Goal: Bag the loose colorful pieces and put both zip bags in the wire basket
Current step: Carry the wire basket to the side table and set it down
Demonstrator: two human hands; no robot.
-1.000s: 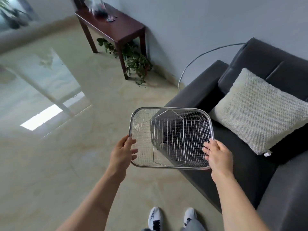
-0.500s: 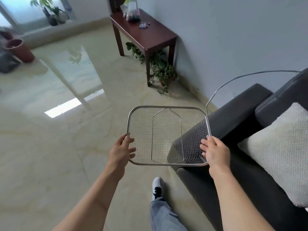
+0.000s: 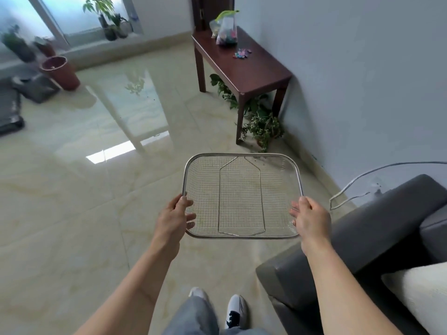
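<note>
fingers: left hand [image 3: 175, 217] curled over the left rim of the wire basket [image 3: 242, 197], thumb on top, fingers [image 3: 189, 217] reaching inside the mesh; right hand [image 3: 310, 220] clamped the same way on the right rim
basket: held level in the air over the floor [image 3: 96, 201], dead centre of view, nothing inside, only the wire handle frame lying flat on the mesh bottom
loose colorful pieces: small heap [image 3: 242, 53] at 12 o'clock from the basket, lying on the dark wooden tabletop [image 3: 254, 71], well apart from the hands, not bagged
zip bags: one clear bag with coloured bits inside [image 3: 227, 32] stands at the far end of the tabletop, beyond the loose heap; a second paler bag [image 3: 214, 27] seems to sit just beside it at its 9 o'clock, too small to confirm
other: grey sofa [image 3: 362, 238] at 4 o'clock, potted plant [image 3: 263, 129] under the table
done: basket in hand, nothing else as far as visible
left: carry basket to the table, bag the heap, seal, drop both bags in
progress: early, judged roughly the opening stage
</note>
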